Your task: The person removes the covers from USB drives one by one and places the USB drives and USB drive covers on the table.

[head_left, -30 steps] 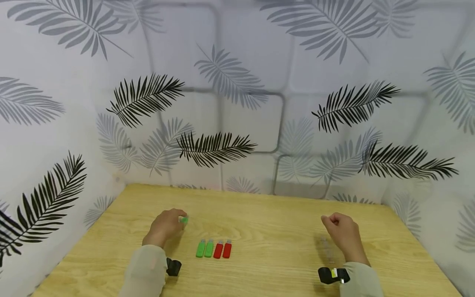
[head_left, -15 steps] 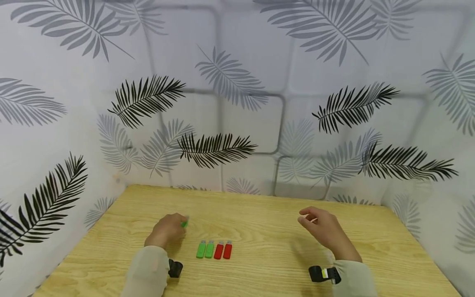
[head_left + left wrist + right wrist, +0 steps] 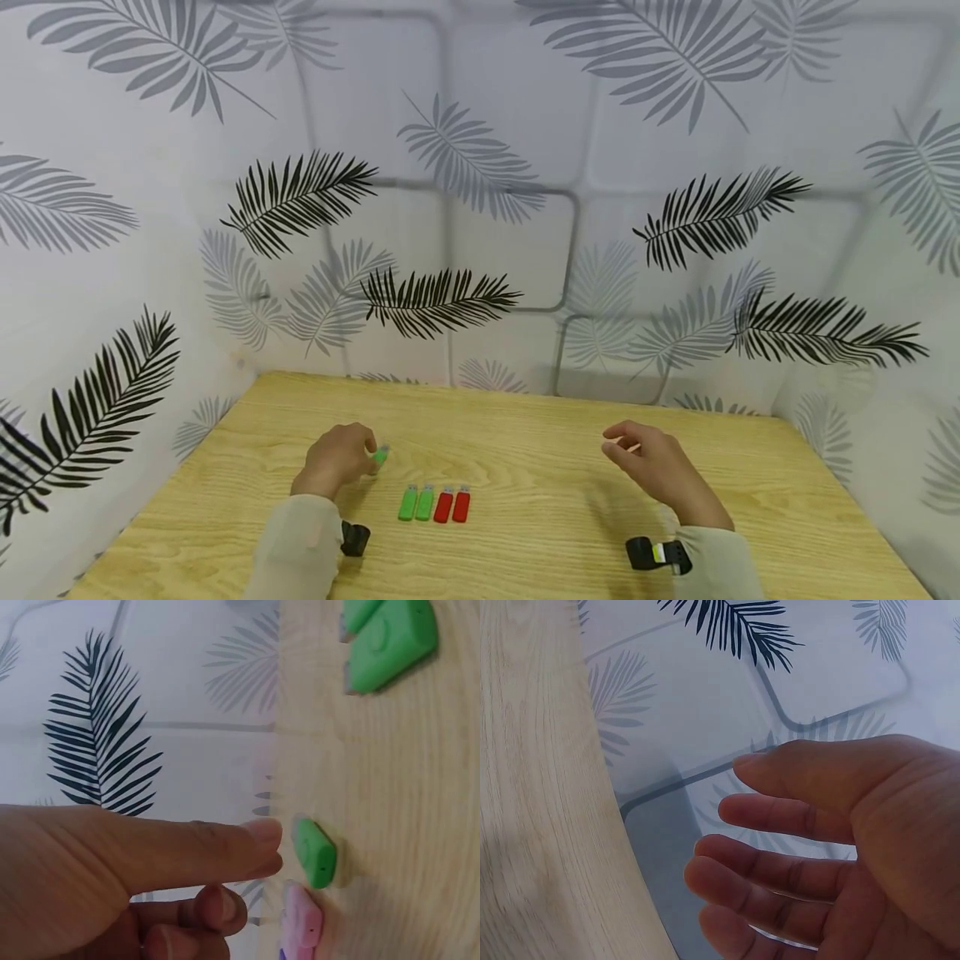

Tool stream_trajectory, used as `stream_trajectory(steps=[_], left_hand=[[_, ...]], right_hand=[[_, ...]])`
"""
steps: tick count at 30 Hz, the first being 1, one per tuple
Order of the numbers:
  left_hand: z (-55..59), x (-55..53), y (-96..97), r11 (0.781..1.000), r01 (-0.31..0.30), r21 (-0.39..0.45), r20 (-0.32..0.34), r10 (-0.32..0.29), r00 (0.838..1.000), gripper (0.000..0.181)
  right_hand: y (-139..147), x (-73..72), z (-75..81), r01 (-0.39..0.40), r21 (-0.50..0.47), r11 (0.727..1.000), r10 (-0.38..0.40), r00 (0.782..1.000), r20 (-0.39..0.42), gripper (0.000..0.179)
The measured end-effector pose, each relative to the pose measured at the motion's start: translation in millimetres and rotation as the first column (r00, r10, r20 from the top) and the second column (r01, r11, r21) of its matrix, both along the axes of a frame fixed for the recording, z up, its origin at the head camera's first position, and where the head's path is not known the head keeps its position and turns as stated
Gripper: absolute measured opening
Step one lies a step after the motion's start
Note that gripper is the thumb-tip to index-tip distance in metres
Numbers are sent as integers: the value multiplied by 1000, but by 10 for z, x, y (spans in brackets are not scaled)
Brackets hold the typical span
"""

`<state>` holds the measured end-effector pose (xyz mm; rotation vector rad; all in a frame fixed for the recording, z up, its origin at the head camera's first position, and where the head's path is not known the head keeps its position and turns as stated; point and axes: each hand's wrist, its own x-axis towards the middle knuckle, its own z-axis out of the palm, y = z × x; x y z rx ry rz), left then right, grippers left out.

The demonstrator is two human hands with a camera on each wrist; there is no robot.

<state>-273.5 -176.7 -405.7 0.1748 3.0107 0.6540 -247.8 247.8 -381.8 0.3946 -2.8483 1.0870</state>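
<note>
Front row: two green sticks [image 3: 425, 505], two red sticks [image 3: 461, 505].
Right hand [image 3: 660, 468]: fingers bent, apart from thumb.
Left hand [image 3: 334, 460]: finger and thumb a little apart, just beside the other green stick [image 3: 381, 455].
Other green stick: on the table [image 3: 525, 467], near a pink stick [image 3: 306, 919].

A small bright-green plastic USB stick [image 3: 380, 456] lies slanted on the pale wood-grain tabletop [image 3: 525, 450], just beside the left hand [image 3: 335, 460], its lighter connector end pointing away from the person. Near it, a pink plastic stick [image 3: 306, 919] shows partly in the left wrist view. To the right, two green rectangular USB sticks [image 3: 407, 503] and two red rectangular USB sticks [image 3: 443, 506] lie flat in one close row, metal connectors all facing away from the person
</note>
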Motion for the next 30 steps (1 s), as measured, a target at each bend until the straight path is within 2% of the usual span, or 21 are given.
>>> stream_trajectory(steps=[2, 5, 9, 11, 17, 22, 30], left_hand=[[-27, -8, 12, 1000, -16, -17, -16, 15, 1000, 27], [-60, -14, 44, 999, -23, -28, -25, 22, 999, 11], [-75, -15, 103, 998, -28, -49, -46, 26, 999, 23], [-72, -12, 135, 997, -31, -69, -60, 27, 998, 23], [-100, -12, 200, 992, -57, -112, -39, 53, 998, 25], [-116, 3, 213, 990, -50, -131, -42, 44, 998, 15], [-107, -8, 249, 990, -41, -136, 5, 42, 999, 15]], right_hand=[[-7, -4, -3, -1, -1, 1000, 1, 1000, -1, 29], [-22, -20, -12, -7, 13, 1000, 8, 1000, -12, 28], [-48, -35, -16, -13, 37, 999, 14, 1000, -26, 25], [-62, -36, -12, -16, 39, 999, 17, 1000, -24, 23], [-106, -34, -10, -45, 37, 998, 46, 999, -28, 21], [-120, -30, -15, -55, 24, 998, 55, 999, -1, 20], [-114, -27, -21, -62, 24, 998, 61, 998, 10, 19]])
